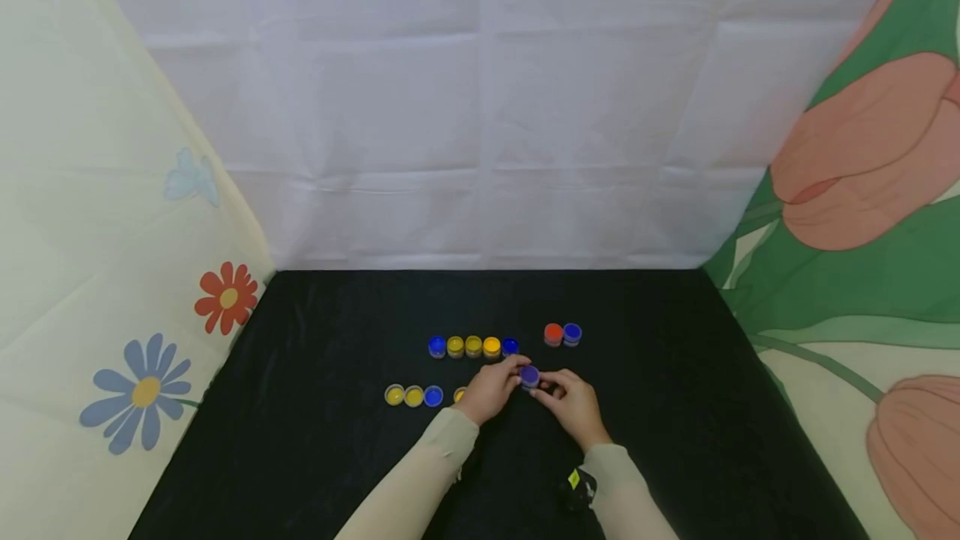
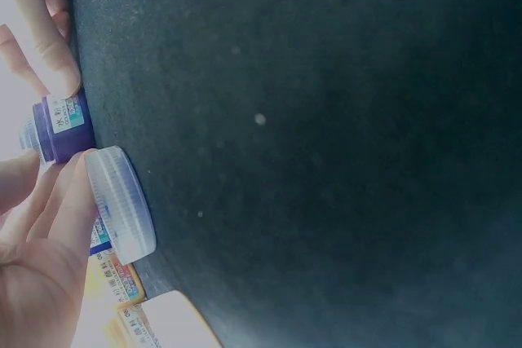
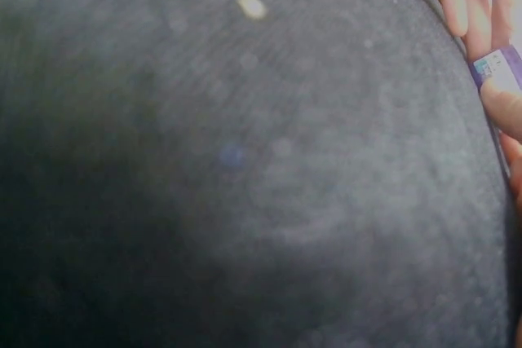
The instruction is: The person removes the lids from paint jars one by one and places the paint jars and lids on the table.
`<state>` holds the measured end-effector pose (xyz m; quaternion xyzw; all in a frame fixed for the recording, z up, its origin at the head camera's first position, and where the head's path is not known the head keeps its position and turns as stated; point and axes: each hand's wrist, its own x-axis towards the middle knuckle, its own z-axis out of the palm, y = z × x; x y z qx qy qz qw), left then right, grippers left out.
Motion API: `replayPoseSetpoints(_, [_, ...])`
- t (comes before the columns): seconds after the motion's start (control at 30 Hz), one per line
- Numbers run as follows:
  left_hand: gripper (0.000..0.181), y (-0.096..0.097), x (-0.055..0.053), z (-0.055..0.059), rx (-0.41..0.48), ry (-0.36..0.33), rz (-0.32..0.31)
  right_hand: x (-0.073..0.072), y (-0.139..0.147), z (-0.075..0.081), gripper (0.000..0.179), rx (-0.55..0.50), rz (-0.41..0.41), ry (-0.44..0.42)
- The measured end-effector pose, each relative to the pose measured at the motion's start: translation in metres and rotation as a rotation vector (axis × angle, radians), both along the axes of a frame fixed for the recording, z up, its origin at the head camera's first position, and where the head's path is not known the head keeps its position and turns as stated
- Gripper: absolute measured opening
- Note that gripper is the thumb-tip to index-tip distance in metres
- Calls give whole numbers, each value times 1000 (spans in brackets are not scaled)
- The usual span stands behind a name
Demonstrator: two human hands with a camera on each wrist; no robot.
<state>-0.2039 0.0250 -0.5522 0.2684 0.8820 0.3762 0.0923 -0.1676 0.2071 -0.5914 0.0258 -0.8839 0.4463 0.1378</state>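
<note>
A person's hands meet at a purple jar [image 1: 529, 377] just right of the middle of a black tabletop [image 1: 300, 465], its far edge beyond. The fingers of the right hand [image 1: 576, 405] are clamped on the jar's labelled side; those of the left hand [image 1: 489, 390] curl about its opposite side, thumb by the clear top. Whether the top is being turned cannot be told.

A row of five blue and yellow jars [image 1: 473, 347] stands closer to the far edge; a red jar [image 1: 553, 333] and a blue jar [image 1: 572, 333] sit side by side toward the right edge. Small round pieces [image 1: 414, 396] line up toward the left edge, one partly hidden by the left hand.

Good handling here would likely mean keeping the jar upright, pinching low with one hand to leave the top free, and holding the left knuckles clear of the neighboring row.
</note>
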Motion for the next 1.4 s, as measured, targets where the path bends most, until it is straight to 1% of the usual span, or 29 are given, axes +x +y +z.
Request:
replayPoseSetpoints(0.13, [33, 0, -1, -1, -6, 36, -21, 0, 1, 1, 16, -25, 15, -17])
replayPoseSetpoints(0.23, [33, -1, -1, -1, -2, 37, -21, -1, 3, 2, 15, -64, 29, -60])
replayPoseSetpoints(0.27, [33, -1, 0, 0, -4, 35, -20, -1, 3, 3, 14, -70, 36, -63])
replayPoseSetpoints(0.4, [32, -2, 0, 2, -7, 10, -15, 0, 4, 5, 15, -80, 41, -73])
replayPoseSetpoints(0.6, [24, -4, -1, 5, -1, -61, 0, -1, 4, 7, 16, -97, 38, -79])
replayPoseSetpoints(0.7, [22, -5, -1, 8, 5, -73, -3, -2, 4, 7, 16, -95, 37, -79])
replayPoseSetpoints(0.9, [32, -5, -2, 8, -2, 5, -46, -2, 4, 6, 15, -93, 33, -80])
replayPoseSetpoints(1.0, [30, -5, -2, 5, -1, 9, -57, -1, 4, 6, 14, -89, 31, -88])
replayPoseSetpoints(1.07, [27, -5, -2, 4, -4, -6, -53, 0, 3, 7, 14, -83, 31, -90])
replayPoseSetpoints(1.17, [22, -4, -2, 2, 6, -60, -36, 1, 3, 8, 15, -79, 29, -88])
replayPoseSetpoints(1.27, [20, -4, -1, 4, 18, -117, -15, 1, 3, 8, 14, -76, 25, -79])
replayPoseSetpoints(1.33, [22, -3, -1, 5, 22, -124, -12, 1, 4, 7, 14, -72, 26, -69])
replayPoseSetpoints(1.4, [26, -3, -1, 6, 7, -94, -20, 0, 4, 5, 15, -72, 24, -60])
